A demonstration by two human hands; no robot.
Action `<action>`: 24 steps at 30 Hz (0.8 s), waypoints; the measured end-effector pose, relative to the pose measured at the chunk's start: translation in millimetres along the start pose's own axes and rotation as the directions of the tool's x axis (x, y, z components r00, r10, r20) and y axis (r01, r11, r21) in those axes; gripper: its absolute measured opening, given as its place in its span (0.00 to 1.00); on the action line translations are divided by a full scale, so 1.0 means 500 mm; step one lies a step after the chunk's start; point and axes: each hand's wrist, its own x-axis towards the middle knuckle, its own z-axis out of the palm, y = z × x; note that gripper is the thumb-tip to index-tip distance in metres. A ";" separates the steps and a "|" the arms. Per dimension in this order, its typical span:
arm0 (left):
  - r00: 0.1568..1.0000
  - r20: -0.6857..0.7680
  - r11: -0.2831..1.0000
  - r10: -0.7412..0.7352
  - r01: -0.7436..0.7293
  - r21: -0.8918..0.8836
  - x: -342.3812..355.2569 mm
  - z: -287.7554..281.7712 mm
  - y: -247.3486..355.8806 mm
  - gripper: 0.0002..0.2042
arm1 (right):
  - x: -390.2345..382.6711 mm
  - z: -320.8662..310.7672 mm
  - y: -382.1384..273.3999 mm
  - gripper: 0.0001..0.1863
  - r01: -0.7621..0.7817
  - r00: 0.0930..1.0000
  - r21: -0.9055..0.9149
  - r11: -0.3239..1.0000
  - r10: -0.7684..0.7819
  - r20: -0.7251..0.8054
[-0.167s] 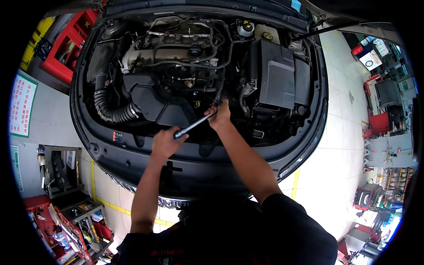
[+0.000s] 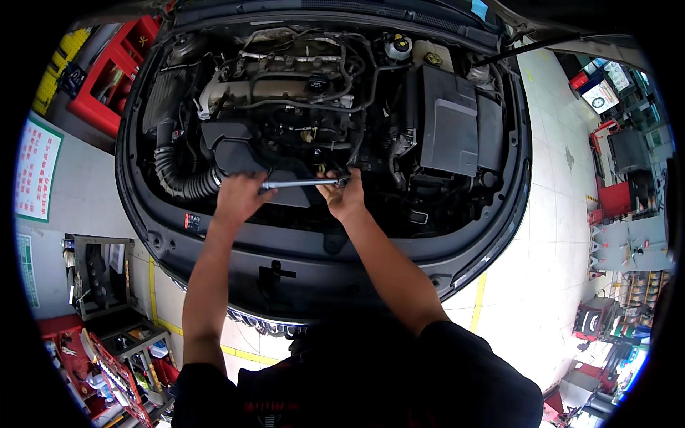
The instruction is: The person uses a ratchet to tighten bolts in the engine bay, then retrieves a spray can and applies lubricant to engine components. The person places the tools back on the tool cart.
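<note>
A long silver ratchet wrench (image 2: pixel 303 183) lies almost level over the front of the engine bay. My left hand (image 2: pixel 241 198) is wrapped round its handle end, above the black plastic air intake box (image 2: pixel 246 157). At the other end my right hand (image 2: pixel 347 197) closes round the wrench head, with the fingers curled about it. What the head sits on, if anything, is hidden behind that hand and in the dark gap below. Beyond my hands stands the engine (image 2: pixel 275 87) with its hoses and metal cover.
A ribbed intake hose (image 2: pixel 182 183) curves at the left. To the right is a black battery cover (image 2: pixel 449 121). The front panel (image 2: pixel 321 267) runs between me and the engine. A prop rod (image 2: pixel 531 48) slants at the back right. Red tool carts (image 2: pixel 107 371) stand at lower left.
The wrench's handle end has swung left and away from me with my left hand, from slanted to nearly level. My right hand has stayed at the head, shifting slightly left.
</note>
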 end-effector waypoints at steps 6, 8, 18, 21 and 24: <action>0.959 -0.257 0.987 0.122 -0.088 0.138 0.066 -0.046 -0.087 0.18 | -0.030 0.045 0.037 0.29 -0.130 0.977 -0.017 0.991 0.131 0.165; 0.992 -0.122 0.999 0.031 -0.027 0.040 0.041 -0.024 -0.084 0.18 | -0.019 0.045 0.031 0.26 -0.033 0.978 -0.033 0.999 0.040 0.205; 0.984 0.012 0.941 -0.178 0.174 -0.289 -0.069 0.039 0.000 0.16 | -0.009 0.070 0.038 0.03 0.201 0.957 0.011 0.979 -0.199 0.209; 0.966 0.073 0.920 -0.249 0.260 -0.295 -0.069 0.041 0.014 0.17 | 0.013 0.070 0.036 0.02 0.278 0.936 -0.010 0.961 -0.268 0.229; 0.931 0.121 0.843 -0.343 0.362 -0.397 -0.084 0.070 0.041 0.18 | 0.020 0.090 0.021 0.03 0.299 0.939 -0.087 0.950 -0.277 0.203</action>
